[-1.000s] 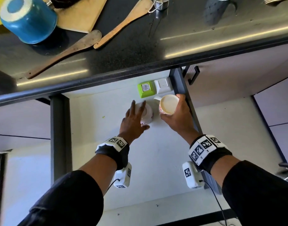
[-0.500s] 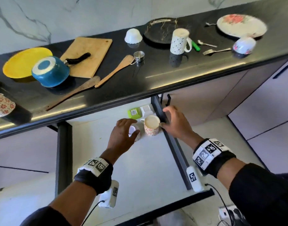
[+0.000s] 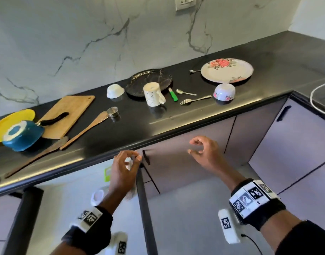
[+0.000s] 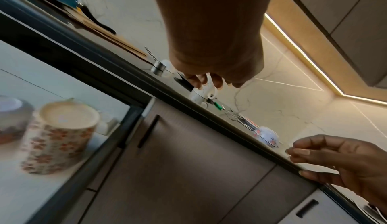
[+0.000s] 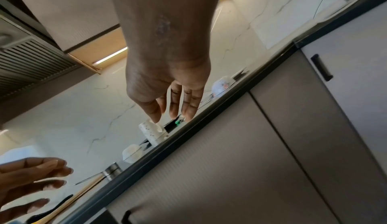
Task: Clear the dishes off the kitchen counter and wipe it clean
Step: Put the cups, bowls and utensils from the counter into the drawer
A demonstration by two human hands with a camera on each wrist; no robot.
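Both hands hang in front of the cabinets just below the black counter (image 3: pixel 176 115) edge. My left hand (image 3: pixel 132 160) and my right hand (image 3: pixel 193 147) have loosely curled fingers and hold nothing. On the counter stand an upturned white mug (image 3: pixel 153 94), an upturned white bowl (image 3: pixel 115 91), a black plate (image 3: pixel 148 81), a floral plate (image 3: pixel 227 70), an upturned floral bowl (image 3: pixel 224 92), a fork (image 3: pixel 194 100), a spoon (image 3: pixel 185 92) and a green-handled knife (image 3: pixel 172 94). A floral mug (image 4: pixel 58 136) stands on the open cabinet shelf beside a bowl (image 4: pixel 12 119).
At the counter's left lie a yellow plate (image 3: pixel 9 124), an upturned blue pot (image 3: pixel 23 136), a cutting board (image 3: pixel 66 116), two wooden spatulas (image 3: pixel 88 128), and a steel measuring cup (image 3: pixel 113 112). A dark cabinet post (image 3: pixel 145 208) stands between my forearms. Shut cabinet doors (image 3: pixel 194 172) are to the right.
Both hands let go of the floral mug and the bowl on the shelf and rose out of the cabinet to just under the counter edge. The head view tilted up.
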